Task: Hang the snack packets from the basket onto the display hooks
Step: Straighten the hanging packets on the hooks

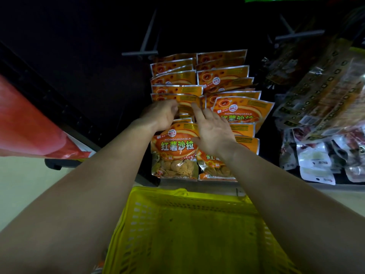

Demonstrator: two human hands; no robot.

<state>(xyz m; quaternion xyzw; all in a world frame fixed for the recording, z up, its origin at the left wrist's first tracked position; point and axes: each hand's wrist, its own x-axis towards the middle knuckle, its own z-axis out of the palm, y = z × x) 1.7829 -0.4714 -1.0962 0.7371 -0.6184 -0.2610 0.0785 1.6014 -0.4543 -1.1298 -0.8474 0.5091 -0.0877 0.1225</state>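
Several orange snack packets [223, 76] hang in two columns on the dark display wall. The front packet of the left column [174, 147] shows chips through a clear window. My left hand [164, 115] curls its fingers on the top edge of a left-column packet [185, 101]. My right hand [213, 131] lies flat, fingers spread, against the packets between the columns, its index finger touching that same packet. The yellow basket [150, 214] stands below my arms, and I see no packets inside it. An empty grey hook [146, 42] sticks out above the left column.
Dark and silvery packets [324, 107] hang in a crowded bunch to the right, under another grey hook [296, 34]. A red bag [29, 131] hangs at the left. Pale floor [19, 184] lies beside the basket.
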